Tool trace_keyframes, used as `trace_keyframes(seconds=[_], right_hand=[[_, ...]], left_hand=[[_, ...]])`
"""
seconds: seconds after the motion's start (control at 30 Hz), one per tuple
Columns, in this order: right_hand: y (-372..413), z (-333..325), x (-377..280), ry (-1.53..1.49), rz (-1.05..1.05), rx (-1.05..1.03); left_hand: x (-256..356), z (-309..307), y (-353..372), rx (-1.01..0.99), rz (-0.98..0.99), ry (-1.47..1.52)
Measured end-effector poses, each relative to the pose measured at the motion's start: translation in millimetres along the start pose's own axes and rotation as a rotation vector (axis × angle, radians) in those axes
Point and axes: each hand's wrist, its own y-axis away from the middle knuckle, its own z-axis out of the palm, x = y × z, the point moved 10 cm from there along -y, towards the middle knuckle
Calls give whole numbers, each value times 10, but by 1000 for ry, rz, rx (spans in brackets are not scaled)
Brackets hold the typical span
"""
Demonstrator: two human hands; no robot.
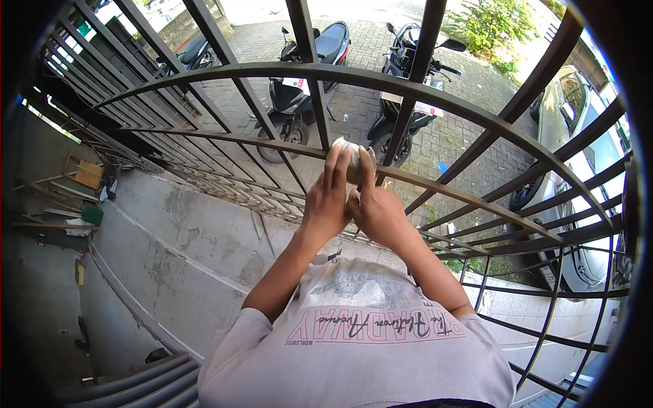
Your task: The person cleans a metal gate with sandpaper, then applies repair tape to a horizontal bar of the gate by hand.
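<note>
Both hands meet in front of me at a dark metal bar grille (442,187). Between their fingers is a small pale grey, crumpled piece (353,170), which looks like folded paper or cloth; I cannot tell which. It overlaps the grille's middle crossbar in this view. My left hand (329,197) presses it from the left side with its fingers stretched up along it. From the right, my right hand (378,207) grips it with the index finger raised against it. The two thumbs come close together below the piece.
Beyond the bars stand two dark motorbikes (291,102) on brick paving, with a third farther left. A pale car (581,146) is parked at the right. Wood scraps and a framed board (83,170) lie at the left by the concrete floor (183,231).
</note>
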Motion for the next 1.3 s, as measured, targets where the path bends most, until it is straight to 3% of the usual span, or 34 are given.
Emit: trace_keyframes(seconds=[0.17,0.2,0.33,0.4,0.5,0.67,0.73,0.83,1.03,1.2,1.3], right_hand=[[-11,-16,-22,36,24,-62],[-99,-48,-56,-4,-24,9],[-118,-5,-39,63,-33,33],[61,-85,-37,48,53,-92],[21,-73,10,38,36,-104],[-188,48,64,8,-44,127],[-16,-3,65,-55,-18,108],[46,-36,54,-65,4,35],[-117,58,66,13,-41,93],[131,-9,19,4,51,-29],[-99,44,76,4,57,27]], left_hand=[[-1,-40,20,-83,-60,10],[-20,-28,-61,-82,-71,-3],[-32,20,-96,-1,29,-20],[79,-68,-4,-19,-23,25],[64,-61,-15,-50,-34,23],[-156,190,-107,-47,-37,-11],[-33,69,15,112,24,10],[39,1,50,55,4,37],[-108,147,-107,7,-20,75],[23,5,71,12,36,17],[-81,69,-120,-35,-13,-14]])
